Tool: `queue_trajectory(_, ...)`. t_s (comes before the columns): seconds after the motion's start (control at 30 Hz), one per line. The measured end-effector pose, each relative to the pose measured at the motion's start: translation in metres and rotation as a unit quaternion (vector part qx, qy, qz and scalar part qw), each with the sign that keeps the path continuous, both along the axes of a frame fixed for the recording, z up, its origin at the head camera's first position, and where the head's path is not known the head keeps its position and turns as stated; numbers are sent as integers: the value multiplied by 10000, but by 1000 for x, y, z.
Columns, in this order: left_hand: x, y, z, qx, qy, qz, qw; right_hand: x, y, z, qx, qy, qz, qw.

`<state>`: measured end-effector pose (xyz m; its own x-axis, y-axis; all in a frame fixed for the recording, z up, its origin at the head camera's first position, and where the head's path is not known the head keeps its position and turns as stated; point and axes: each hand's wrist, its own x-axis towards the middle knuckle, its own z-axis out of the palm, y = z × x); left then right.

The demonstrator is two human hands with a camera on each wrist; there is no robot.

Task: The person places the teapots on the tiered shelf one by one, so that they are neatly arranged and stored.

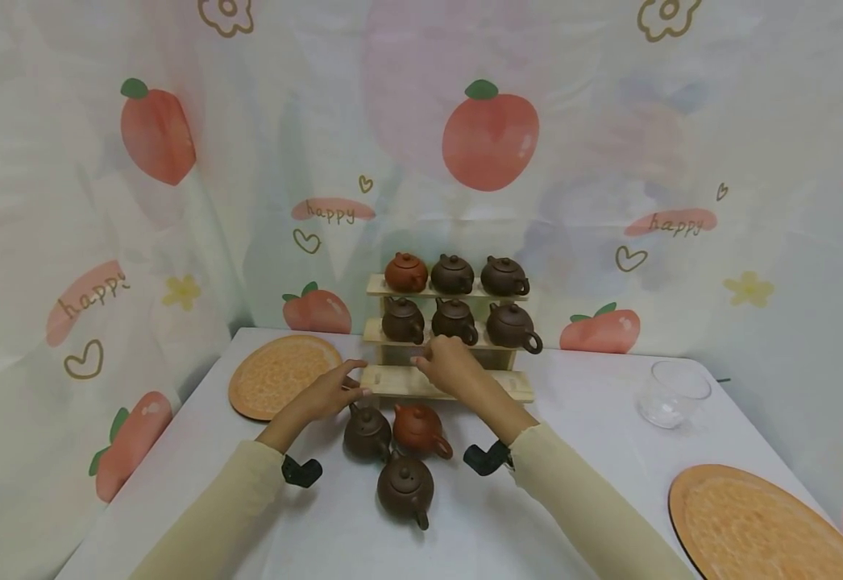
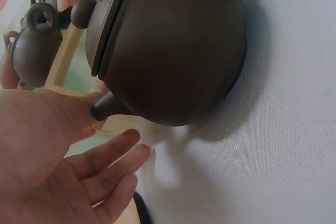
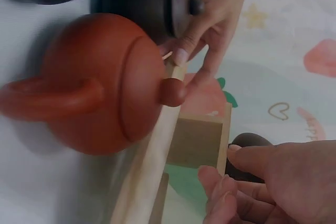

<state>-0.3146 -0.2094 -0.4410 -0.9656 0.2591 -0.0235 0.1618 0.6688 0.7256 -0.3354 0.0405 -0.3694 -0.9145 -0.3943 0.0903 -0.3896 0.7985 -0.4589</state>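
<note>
A stepped wooden rack [image 1: 392, 383] holds a red-brown teapot [image 1: 405, 274] and several dark ones on its upper two tiers. My left hand [image 1: 330, 392] is at the left end of its lowest board, fingers spread; its thumb touches a board edge in the right wrist view. Before the middle tier is my right hand [image 1: 450, 366], closest to the central dark teapot [image 1: 453, 318]; thumb and bent fingertips are apart in the right wrist view. Any contact with that teapot is partly hidden. A red-brown teapot [image 1: 417, 428] and two dark teapots [image 1: 367, 433] [image 1: 405, 487] stand before the rack.
A round orange-patterned mat [image 1: 284, 374] lies at the left rear of the white table, and a similar mat [image 1: 762, 524] at the right front. A clear glass cup [image 1: 671, 395] stands at the right rear. Printed cloth [image 1: 421, 193] hangs behind and at both sides.
</note>
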Motion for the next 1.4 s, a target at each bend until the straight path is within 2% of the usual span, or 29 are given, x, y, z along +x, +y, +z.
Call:
queue_trajectory(0.17, 0, 1, 0, 5, -17, 15, 10000, 13, 14, -8, 293, 218, 107, 9993)
queue_trajectory(0.47, 0, 0, 0, -79, 10, -12, 10000, 54, 43, -28, 511, -290, 307, 9978)
queue_trajectory(0.67, -1, 2, 0, -134, -70, 51, 9999, 71, 53, -48, 558, -396, 603, 9958)
queue_trajectory(0.87, 0, 3, 0, -146, -114, 82, 9998, 77, 57, -57, 450, -348, 861, 9947)
queue_trajectory(1.13, 1, 3, 1, -132, -96, 78, 9998, 77, 59, -65, 510, -242, 721, 9958)
queue_trajectory(1.27, 1, 2, 1, -110, 24, 20, 9999, 77, 58, -71, 316, -210, 994, 9943)
queue_trajectory(1.4, 1, 2, 1, -102, 114, -50, 9999, 78, 59, -75, 221, 58, 1229, 9922)
